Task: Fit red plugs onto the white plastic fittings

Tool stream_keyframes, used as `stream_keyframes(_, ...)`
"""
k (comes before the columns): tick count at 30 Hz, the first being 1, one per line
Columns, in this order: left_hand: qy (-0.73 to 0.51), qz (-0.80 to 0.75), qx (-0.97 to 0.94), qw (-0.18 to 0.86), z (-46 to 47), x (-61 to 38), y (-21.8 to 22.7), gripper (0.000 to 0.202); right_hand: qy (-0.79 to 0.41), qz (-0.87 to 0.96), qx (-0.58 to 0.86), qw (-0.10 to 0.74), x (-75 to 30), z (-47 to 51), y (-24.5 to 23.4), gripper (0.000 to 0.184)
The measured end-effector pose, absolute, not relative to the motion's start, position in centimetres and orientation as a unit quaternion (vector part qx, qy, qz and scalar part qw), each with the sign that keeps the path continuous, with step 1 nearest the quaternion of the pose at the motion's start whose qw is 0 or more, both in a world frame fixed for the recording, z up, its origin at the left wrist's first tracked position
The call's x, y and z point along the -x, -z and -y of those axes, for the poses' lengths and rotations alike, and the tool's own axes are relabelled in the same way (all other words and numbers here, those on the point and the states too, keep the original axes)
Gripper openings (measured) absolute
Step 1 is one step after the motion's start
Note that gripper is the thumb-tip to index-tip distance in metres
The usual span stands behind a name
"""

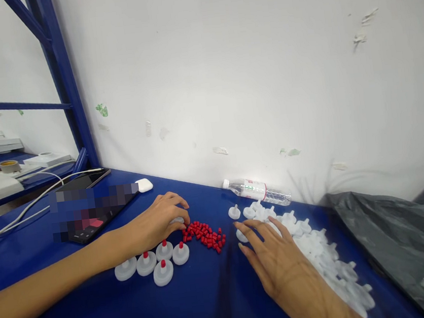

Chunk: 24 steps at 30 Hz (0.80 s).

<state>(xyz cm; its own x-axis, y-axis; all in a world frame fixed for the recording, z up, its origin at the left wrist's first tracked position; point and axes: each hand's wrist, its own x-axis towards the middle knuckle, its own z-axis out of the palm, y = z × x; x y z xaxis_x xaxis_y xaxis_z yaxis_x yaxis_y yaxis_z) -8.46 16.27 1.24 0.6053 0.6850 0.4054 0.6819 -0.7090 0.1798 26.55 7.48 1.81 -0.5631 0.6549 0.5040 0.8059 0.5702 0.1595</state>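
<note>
My left hand [164,216] curls its fingers around a white round cap [176,220], mostly hidden, just left of a pile of small red tips [205,235]. Below that wrist stand several white nozzle caps [163,272] with red tips on their spouts. My right hand [272,249] reaches over the left edge of a heap of white nozzle caps [317,249] without red tips. Its fingers are spread, close to one white cap [241,235] partly hidden beneath them; whether they touch it I cannot tell.
Behind the heap a clear plastic bottle [257,189] lies on its side by the wall. A dark plastic bag [401,239] is at the right. Left on the blue table [198,308] are a phone [99,215], a white case [145,185] and cables [26,205].
</note>
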Motion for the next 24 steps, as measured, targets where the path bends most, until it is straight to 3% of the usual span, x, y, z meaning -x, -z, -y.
stream_keyframes(15,-0.27,-0.368,-0.889,-0.02,-15.3,7.5,-2.9,0.014,0.133,0.864,0.423,0.24,-26.6,-7.7,-1.1,0.029)
stream_keyframes(24,-0.38,-0.266,-0.884,-0.062,-11.5,4.4,-5.9,0.017,0.098,0.852,0.39,0.334,-26.0,-7.1,-2.3,0.026)
